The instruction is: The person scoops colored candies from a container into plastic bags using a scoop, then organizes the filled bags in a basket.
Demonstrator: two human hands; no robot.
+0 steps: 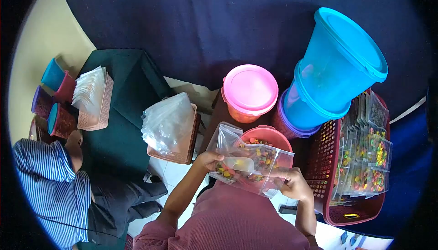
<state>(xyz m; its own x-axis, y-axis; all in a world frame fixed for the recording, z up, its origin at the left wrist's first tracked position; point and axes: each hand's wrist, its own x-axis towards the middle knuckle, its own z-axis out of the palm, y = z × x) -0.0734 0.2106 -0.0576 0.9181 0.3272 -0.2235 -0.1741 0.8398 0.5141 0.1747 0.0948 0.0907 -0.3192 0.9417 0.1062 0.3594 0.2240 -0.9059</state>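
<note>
A clear plastic bag (232, 147) lies tilted over a pink tub (285, 145) of small colourful pieces. Its left end is pinched in my left hand (213, 160), where some yellow, green and red pieces show through the plastic. At the bag's right end, near its seal strip, my right hand (294, 184) has its fingers closed on the plastic, partly seen through it. A pale, translucent scoop-like shape (239, 163) shows at the middle of the bag; whether it is inside cannot be told.
Behind stand a pink-lidded tub (251, 90) and stacked blue tubs (333, 63). A red basket (326, 163) of filled bags is at right. At left are a basket (182, 154) of clear bags and a person in a striped shirt (50, 186) beside another basket (98, 113).
</note>
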